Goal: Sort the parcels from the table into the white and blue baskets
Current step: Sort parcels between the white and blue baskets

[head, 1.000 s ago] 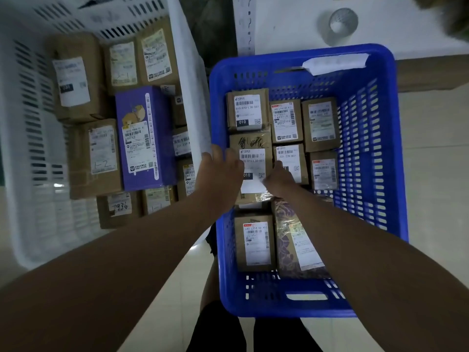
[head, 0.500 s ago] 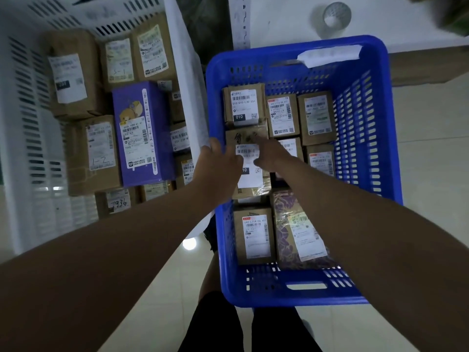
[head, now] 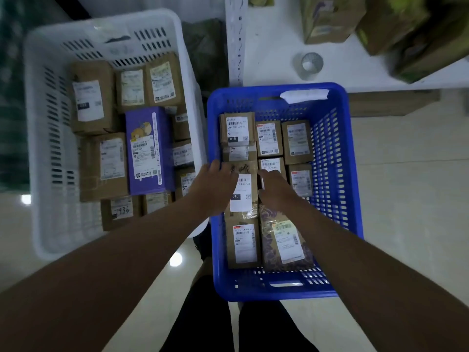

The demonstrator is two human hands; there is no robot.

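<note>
Your hands have lowered the parcel deeper into the blue basket.
You grip it, left hand and right hand at its sides; nine parcels show there, about eleven in the white basket.

Two baskets side by side below a table

The white basket sits left of the blue basket, parcels packed in both; the table lies behind, bearing more boxes.

Both forearms are extending forward and converging. Left hand and right hand are lying knuckles up, fingers bending downward; grip not discernible.
</note>
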